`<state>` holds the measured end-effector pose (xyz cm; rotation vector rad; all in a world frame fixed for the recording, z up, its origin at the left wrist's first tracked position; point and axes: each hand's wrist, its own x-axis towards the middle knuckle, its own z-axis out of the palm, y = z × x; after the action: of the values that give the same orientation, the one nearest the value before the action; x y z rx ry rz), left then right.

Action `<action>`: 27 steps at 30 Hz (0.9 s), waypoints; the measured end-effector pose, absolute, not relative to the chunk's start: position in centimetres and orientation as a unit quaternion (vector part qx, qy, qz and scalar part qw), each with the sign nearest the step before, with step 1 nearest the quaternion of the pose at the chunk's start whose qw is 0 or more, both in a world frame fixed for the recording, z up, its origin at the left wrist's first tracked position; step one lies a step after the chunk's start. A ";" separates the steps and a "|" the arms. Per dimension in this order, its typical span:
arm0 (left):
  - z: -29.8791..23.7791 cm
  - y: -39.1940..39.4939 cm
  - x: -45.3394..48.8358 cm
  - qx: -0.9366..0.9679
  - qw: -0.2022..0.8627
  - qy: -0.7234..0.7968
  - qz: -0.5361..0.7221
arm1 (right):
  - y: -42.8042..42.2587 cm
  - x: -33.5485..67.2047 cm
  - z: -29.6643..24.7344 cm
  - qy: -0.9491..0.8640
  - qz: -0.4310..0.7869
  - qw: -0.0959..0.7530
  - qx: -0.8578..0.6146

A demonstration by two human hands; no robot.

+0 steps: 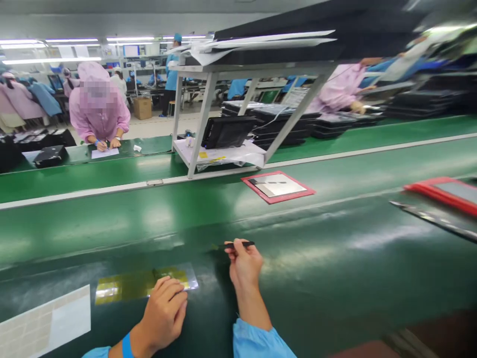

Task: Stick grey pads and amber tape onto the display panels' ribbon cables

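My left hand (pixel 164 313), with a blue band at the wrist, has its curled fingers pressed on the right part of a clear sheet of yellow tape (pixel 128 287). That sheet lies flat on the green bench mat. In a pinch between thumb and fingers, my right hand (pixel 244 266) holds slim black tweezers (pixel 244 244). Their tip points left, above the mat and apart from the sheet; a small yellowish blur shows there, too smeared to make out. A white label sheet (pixel 69 318) marked off in rectangles lies at the lower left.
A red-framed pad (pixel 268 199) lies farther back, a second red frame (pixel 439 191) at the right beside a thin dark strip (pixel 432 219). A white rack (pixel 208 124) stands across the green conveyor (pixel 93 214). Opposite, a person in pink (pixel 99 114) leans over paper.
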<state>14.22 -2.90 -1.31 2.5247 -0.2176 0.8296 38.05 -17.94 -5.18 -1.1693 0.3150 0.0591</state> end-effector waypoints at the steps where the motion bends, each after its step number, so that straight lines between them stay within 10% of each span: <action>1: -1.2 -2.9 14.2 0.919 0.238 -0.079 0.304 | -18.2 38.2 -5.1 0.150 0.027 0.823 -0.547; 16: 14.2 -2.6 15.8 0.854 0.503 0.082 0.103 | -22.1 42.3 -4.6 0.180 0.009 0.820 -0.543; 27: 11.8 -3.9 47.2 0.939 0.341 0.033 -0.017 | -23.0 42.1 -4.0 0.195 -0.111 0.819 -0.528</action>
<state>47.20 -3.92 11.76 2.4443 0.0865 -0.0440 42.08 -23.01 -4.00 -1.1257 0.4147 -0.2365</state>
